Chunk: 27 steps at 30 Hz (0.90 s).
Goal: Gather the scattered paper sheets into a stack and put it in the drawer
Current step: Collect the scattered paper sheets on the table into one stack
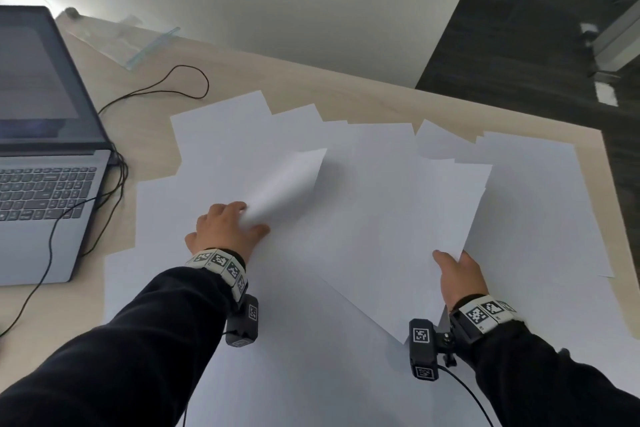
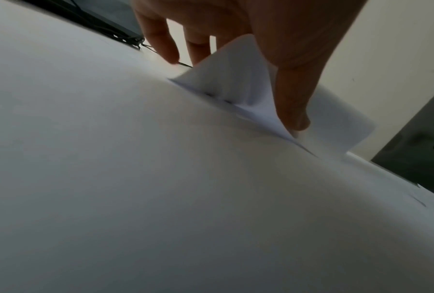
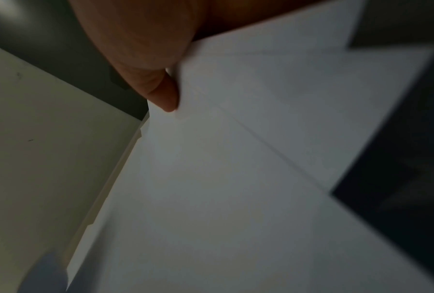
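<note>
Several white paper sheets (image 1: 346,340) lie overlapped across the light wooden desk (image 1: 311,87). My left hand (image 1: 228,229) pinches the near corner of one sheet (image 1: 287,184), which curls up off the pile; the left wrist view shows that sheet (image 2: 235,79) bent between thumb and fingers. My right hand (image 1: 459,274) holds the near edge of a small bundle of sheets (image 1: 415,218), raised slightly above the others; the right wrist view shows the thumb (image 3: 160,89) pressed on this bundle (image 3: 235,158). No drawer is in view.
An open grey laptop (image 1: 45,149) stands at the left with black cables (image 1: 114,184) trailing beside it. A clear plastic sleeve (image 1: 131,38) lies at the desk's back. The desk's right edge (image 1: 613,184) borders a dark floor.
</note>
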{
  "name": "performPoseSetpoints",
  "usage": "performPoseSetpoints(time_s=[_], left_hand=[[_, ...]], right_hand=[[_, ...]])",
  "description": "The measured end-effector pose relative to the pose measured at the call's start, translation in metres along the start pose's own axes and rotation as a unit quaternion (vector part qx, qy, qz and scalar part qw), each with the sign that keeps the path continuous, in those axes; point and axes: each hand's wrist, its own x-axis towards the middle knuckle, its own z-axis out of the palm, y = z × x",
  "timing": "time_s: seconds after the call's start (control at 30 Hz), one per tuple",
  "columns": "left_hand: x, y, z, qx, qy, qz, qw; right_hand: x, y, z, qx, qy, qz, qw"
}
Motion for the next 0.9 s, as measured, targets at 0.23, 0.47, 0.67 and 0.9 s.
performPoseSetpoints(time_s=[0.23, 0.47, 0.67, 0.9], left_hand=[[0.008, -0.016, -0.013, -0.050, -0.027, 0.067, 0.996], [-0.042, 0.043, -0.019, -0.104, -0.040, 0.115, 0.987], [-0.090, 0.090, 0.025, -0.175, -0.179, 0.162, 0.955], [-0.112, 0.072, 0.041, -0.141, -0.321, 0.274, 0.896]], right_hand=[[-0.010, -0.007, 0.014, 0.020, -0.029, -0.016, 0.999], [-0.032, -0.016, 0.036, 0.037, -0.105, -0.023, 0.994], [-0.052, -0.013, 0.056, 0.059, -0.157, 0.023, 0.986], [-0.046, 0.000, 0.057, 0.038, -0.151, 0.039, 0.987]])
